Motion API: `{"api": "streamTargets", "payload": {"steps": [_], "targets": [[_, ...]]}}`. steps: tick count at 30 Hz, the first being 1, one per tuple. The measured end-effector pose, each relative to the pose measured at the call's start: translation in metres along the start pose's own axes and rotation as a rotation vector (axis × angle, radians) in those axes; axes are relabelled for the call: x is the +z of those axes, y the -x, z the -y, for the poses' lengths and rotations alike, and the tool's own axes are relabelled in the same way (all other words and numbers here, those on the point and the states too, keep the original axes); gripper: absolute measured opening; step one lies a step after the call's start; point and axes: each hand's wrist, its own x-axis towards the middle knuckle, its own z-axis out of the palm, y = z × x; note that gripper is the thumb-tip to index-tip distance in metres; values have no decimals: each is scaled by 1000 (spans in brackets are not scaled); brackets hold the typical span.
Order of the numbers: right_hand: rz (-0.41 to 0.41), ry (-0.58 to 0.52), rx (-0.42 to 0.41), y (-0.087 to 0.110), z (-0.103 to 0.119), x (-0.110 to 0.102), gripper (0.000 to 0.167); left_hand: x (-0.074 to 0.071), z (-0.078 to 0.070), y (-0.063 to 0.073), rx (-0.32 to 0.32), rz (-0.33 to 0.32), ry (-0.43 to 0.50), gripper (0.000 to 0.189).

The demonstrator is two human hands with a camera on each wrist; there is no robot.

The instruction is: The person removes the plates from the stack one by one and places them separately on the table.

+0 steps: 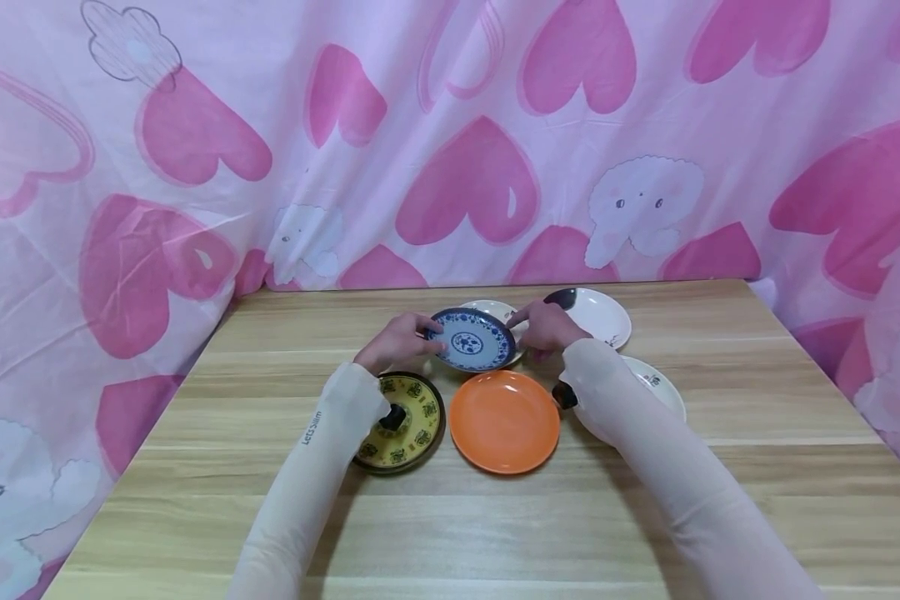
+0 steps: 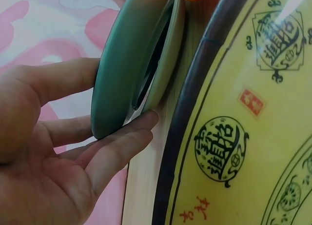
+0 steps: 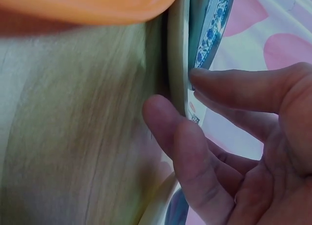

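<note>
A blue-and-white patterned plate (image 1: pixel 467 342) slants over a white plate (image 1: pixel 491 307), which it largely hides. My left hand (image 1: pixel 402 340) holds the patterned plate at its left rim. In the left wrist view, its green underside (image 2: pixel 122 73) stands apart from the lower plate, with fingertips (image 2: pixel 151 120) at the lower rim. On the other side, my right hand (image 1: pixel 549 327) holds the patterned plate's right edge. The right wrist view has one fingertip (image 3: pixel 197 77) against that blue rim, while other fingers curl below, beside the lower plate's rim.
An orange plate (image 1: pixel 505 421) lies just in front. Under my left forearm sits a yellow, dark-rimmed lid-like piece (image 1: pixel 412 417) with a black knob. A white plate with a black patch (image 1: pixel 600 317) is behind my right hand; another white plate (image 1: pixel 663 387) is partly under the sleeve.
</note>
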Motion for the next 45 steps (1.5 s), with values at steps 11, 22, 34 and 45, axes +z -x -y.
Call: {"api": "streamTargets", "payload": {"steps": [11, 22, 34, 45], "targets": [[-15, -15, 66, 3, 4, 2, 57, -1, -3, 3, -106, -18, 107, 60], [-14, -28, 93, 3, 6, 3, 59, -3, 3, 4, -46, -88, 59, 65], [-7, -26, 74, 3, 4, 3, 55, -5, 3, 12, -27, -122, 40, 63], [-12, -43, 90, 1, 1, 5, 59, -13, 6, 18, -35, -158, 80, 65]]}}
